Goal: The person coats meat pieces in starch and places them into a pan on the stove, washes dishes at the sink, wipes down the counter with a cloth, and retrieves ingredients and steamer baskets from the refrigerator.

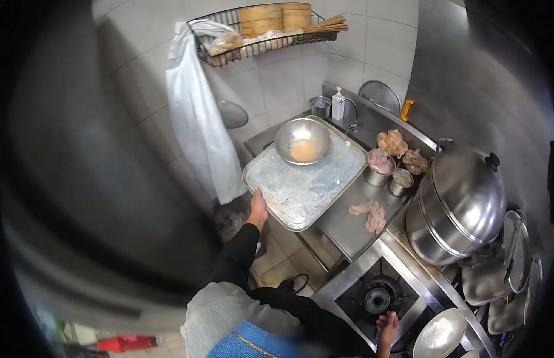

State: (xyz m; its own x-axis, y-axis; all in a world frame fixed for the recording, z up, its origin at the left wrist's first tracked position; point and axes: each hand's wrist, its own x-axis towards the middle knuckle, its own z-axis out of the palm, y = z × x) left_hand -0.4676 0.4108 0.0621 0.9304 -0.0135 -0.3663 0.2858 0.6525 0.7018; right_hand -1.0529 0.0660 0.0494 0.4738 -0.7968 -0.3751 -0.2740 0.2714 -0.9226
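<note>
My left hand (258, 207) grips the near-left edge of a large metal tray (292, 194), its surface smeared with a whitish residue. On the tray's far part stands a steel bowl (287, 138) with a little orange-beige content at the bottom. The tray is over the sink end of the steel counter; what bears its far side is hidden. My right hand (387, 328) is beside the gas burner (377, 298), near a shallow pan (441, 334). Its fingers are loosely bent and apart, with nothing visible in them.
A tall domed steamer pot (453, 206) stands right of the counter (348, 230). Steel cups (379, 173), plastic bags (391, 143) and a crumpled cloth-like piece (371, 216) lie about. A wire shelf (271, 45) and a white bag (199, 119) hang on the wall. Lids (518, 250) stand at right.
</note>
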